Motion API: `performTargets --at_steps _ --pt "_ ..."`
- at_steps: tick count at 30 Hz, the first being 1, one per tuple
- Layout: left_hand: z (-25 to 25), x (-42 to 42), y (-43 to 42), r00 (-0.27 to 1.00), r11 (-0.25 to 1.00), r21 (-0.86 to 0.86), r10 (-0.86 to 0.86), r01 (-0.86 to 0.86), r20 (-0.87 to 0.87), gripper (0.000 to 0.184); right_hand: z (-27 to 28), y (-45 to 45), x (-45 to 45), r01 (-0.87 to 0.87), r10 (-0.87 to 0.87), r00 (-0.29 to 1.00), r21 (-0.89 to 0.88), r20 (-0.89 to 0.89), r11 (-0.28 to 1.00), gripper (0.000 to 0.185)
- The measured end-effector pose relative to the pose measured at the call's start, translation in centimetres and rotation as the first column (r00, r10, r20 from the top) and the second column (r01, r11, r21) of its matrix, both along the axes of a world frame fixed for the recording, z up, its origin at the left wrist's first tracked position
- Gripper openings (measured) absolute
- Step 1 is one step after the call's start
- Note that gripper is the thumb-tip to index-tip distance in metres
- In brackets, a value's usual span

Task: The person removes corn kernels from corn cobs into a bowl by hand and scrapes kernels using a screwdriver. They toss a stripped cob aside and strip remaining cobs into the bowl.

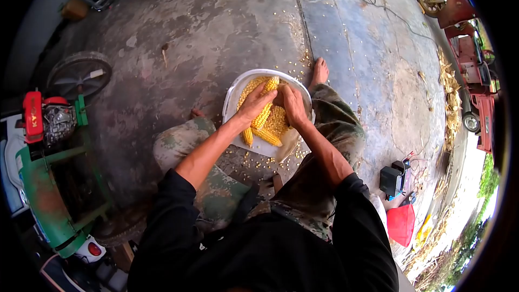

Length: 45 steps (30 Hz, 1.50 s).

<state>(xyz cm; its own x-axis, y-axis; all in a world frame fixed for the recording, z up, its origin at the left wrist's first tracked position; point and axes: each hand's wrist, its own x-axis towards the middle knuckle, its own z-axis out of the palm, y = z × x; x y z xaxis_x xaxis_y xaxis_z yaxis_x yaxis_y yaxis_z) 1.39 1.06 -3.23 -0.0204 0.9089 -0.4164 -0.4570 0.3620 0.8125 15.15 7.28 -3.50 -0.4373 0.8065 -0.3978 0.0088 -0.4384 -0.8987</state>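
Note:
A white basin (231, 96) stands between my legs, holding loose yellow corn kernels (277, 121) and several ears of corn. My left hand (256, 104) is wrapped round an ear of corn (271, 83), which slants upward above the basin. Close beside it, my right hand (293, 106) has its fingers curled inward. A reddish-brown patch shows between the hands; what the right fingers grip is mostly hidden. Under the hands another ear of corn (267, 137) lies across the kernels near the basin's front.
Kernels are scattered on the concrete floor (189, 32) around the basin. To the left stands a green machine (46, 200) with a red engine (33, 116) and a wheel. A black box (390, 180) and a red object (400, 224) lie at right. A cable (373, 1) runs across the back.

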Motion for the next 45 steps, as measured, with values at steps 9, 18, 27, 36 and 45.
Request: performTargets --at_steps 9,18,27,36,45 --pt "-1.3 -0.3 -0.8 0.991 1.000 0.003 0.021 -0.020 -0.130 0.044 1.1 0.4 0.2 -0.185 0.185 0.983 0.055 0.003 0.981 0.034" --pt "0.3 -0.1 0.0 0.999 0.998 -0.061 -0.016 0.019 0.047 0.039 1.0 0.2 0.0 -0.046 0.049 0.997 -0.047 0.066 0.998 0.046" --pt "-0.6 -0.1 -0.5 0.993 0.999 -0.005 -0.047 0.046 -0.111 0.040 0.7 0.0 0.0 -0.043 0.035 0.996 -0.107 -0.077 0.993 0.044" --pt "-2.0 -0.1 -0.8 0.979 0.999 0.021 -0.022 0.026 -0.200 0.041 -1.0 -0.3 0.1 -0.105 0.098 0.993 0.110 0.067 0.988 0.036" --pt "1.0 -0.3 -0.1 0.997 0.991 -0.129 -0.039 0.031 -0.065 0.032 2.3 0.0 -0.4 -0.011 0.004 0.999 -0.151 -0.048 0.988 0.041"
